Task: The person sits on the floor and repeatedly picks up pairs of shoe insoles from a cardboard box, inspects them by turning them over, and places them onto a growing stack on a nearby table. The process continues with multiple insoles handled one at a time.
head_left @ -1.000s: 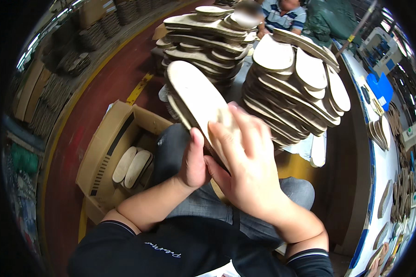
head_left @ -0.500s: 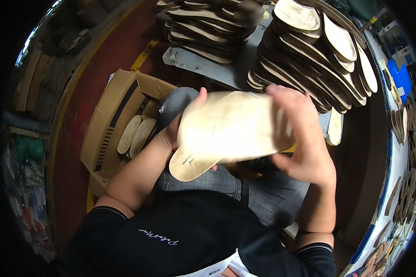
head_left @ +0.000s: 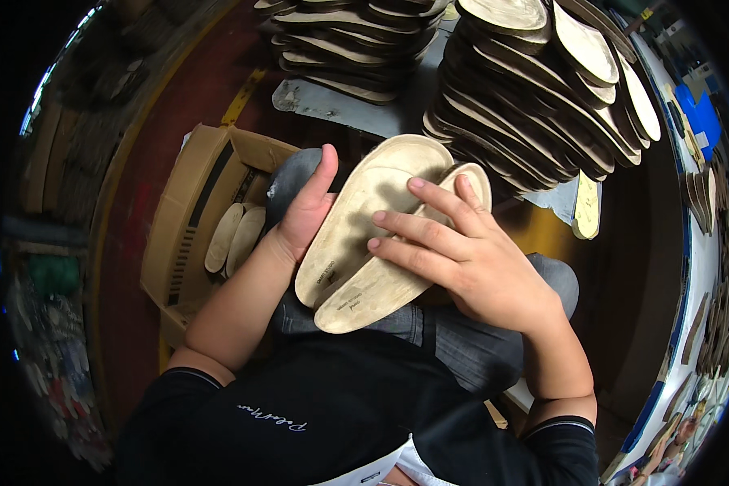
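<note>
Left hand (head_left: 306, 212) closed on the left edge of the upper insole (head_left: 364, 215), thumb pointing up along the rim, palm behind it. Gripping, not resting.

Far left of that hand: open cardboard box (head_left: 188, 212) on the red floor (head_left: 150, 121), a few pale insoles (head_left: 233, 236) lying flat inside it, well apart from the held pair.

Centre: two cork-coloured insoles held over the lap. Upper insole overlaps the lower insole (head_left: 385, 287); the two are touching, fanned slightly, heels low-left, toes high-right. Long axes run diagonally from lower left to upper right, away from the body. Small printed marks near both heels; not read.

Right hand (head_left: 462, 263) lies on top of the pair from the right, fingers (head_left: 429, 231) spread flat across both faces, tips pointing left toward the other hand. Pressing down on them rather than curled round an edge. Both hands are in contact with the pair; the right covers more of it, the left holds the outer edge.

Beyond, upper centre and right: tall stacks of insoles (head_left: 535, 89) on a grey sheet (head_left: 332, 105), near but clear of the held pair.

Far right: counter (head_left: 701, 267) edge with more soles, blurred.
</note>
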Demonstrator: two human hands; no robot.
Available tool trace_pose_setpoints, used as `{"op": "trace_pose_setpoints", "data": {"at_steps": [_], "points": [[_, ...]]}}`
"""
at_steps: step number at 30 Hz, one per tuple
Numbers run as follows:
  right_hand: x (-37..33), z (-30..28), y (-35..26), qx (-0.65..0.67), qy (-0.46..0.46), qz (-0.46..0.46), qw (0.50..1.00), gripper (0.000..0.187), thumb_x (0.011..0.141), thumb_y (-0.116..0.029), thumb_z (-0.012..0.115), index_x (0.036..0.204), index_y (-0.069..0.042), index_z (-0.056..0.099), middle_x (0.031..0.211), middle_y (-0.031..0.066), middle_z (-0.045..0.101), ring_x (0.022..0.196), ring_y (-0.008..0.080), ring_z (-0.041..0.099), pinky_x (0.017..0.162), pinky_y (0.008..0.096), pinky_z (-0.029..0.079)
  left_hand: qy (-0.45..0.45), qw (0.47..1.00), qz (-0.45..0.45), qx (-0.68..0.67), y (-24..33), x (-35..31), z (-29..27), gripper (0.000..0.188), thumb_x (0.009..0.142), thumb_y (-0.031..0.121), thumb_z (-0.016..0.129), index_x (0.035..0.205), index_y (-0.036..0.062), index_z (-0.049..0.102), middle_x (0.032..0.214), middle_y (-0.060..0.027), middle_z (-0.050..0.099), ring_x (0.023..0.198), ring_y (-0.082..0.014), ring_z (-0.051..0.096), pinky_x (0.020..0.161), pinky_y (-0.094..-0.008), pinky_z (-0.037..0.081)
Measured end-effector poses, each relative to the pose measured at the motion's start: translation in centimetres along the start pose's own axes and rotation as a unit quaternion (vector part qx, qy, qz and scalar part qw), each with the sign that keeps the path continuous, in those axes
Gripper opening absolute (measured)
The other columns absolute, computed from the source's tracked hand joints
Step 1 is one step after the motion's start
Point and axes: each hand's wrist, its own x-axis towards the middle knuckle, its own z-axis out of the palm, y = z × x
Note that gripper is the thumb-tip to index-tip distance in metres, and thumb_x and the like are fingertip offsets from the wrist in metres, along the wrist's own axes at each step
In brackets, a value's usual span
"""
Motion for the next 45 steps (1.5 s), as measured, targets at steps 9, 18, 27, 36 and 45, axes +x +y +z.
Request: {"op": "trace_pose_setpoints", "data": {"at_steps": [9, 18, 27, 36, 45], "points": [[-0.4, 0.4, 0.3, -0.015, 0.006, 0.044, 0.999, 0.087, 0.079, 0.008, 0.081, 0.154, -0.036, 0.079, 0.183, 0.0091, 0.05, 0.172, 0.0436, 0.044, 0.14, 0.0706, 0.039, -0.031, 0.997, 0.077, 0.008, 0.0, -0.1, -0.6, 0.128, 0.105, 0.103, 0.036, 0.189, 0.007, 0.028, 0.188, -0.0229, 0.044, 0.17, -0.041, 0.05, 0.139, -0.0582, 0.045], [-0.2, -0.4, 0.9, 0.019, 0.058, 0.072, 0.996, 0.095, 0.064, 0.008, 0.089, 0.153, -0.023, 0.077, 0.166, 0.013, 0.064, 0.156, 0.0452, 0.056, 0.127, 0.0573, 0.052, -0.074, 0.991, 0.089, -0.069, -0.2, -0.1, -0.8, 0.134, 0.102, 0.106, 0.035, 0.188, 0.0028, 0.03, 0.186, -0.0256, 0.046, 0.168, -0.042, 0.053, 0.139, -0.0597, 0.043], [2.7, 3.8, -1.8, 0.363, 0.189, 0.349, 0.843, 0.106, 0.082, -0.04, 0.109, 0.161, 0.005, 0.053, 0.126, 0.0221, 0.078, 0.111, 0.0325, 0.081, 0.098, 0.0435, 0.066, 0.072, 0.965, 0.237, 0.086, -3.3, 1.8, 1.2, 0.14, 0.095, 0.113, 0.031, 0.186, 0.0062, 0.033, 0.178, -0.0207, 0.057, 0.162, -0.0382, 0.06, 0.135, -0.0564, 0.049], [3.4, 10.0, -1.7, 0.102, 0.205, 0.23, 0.946, 0.092, 0.104, -0.043, 0.091, 0.172, 0.004, 0.05, 0.164, 0.0281, 0.052, 0.14, 0.0439, 0.063, 0.119, 0.0503, 0.055, 0.211, 0.943, 0.235, 0.108, -2.8, -1.1, -0.3, 0.055, 0.108, 0.02, 0.083, 0.157, -0.0006, 0.069, 0.138, -0.0139, 0.081, 0.125, -0.0264, 0.08, 0.11, -0.0429, 0.065], [-0.5, 12.3, 2.1, 0.422, 0.227, 0.332, 0.813, 0.05, 0.128, -0.031, 0.061, 0.166, 0.001, 0.06, 0.159, 0.013, 0.069, 0.117, 0.013, 0.067, 0.097, 0.03, 0.061, 0.368, 0.782, 0.394, 0.313, 6.2, -15.5, 2.3, 0.043, 0.108, 0.006, 0.077, 0.149, -0.0081, 0.073, 0.13, -0.0235, 0.083, 0.112, -0.0364, 0.086, 0.104, -0.046, 0.069]]}}
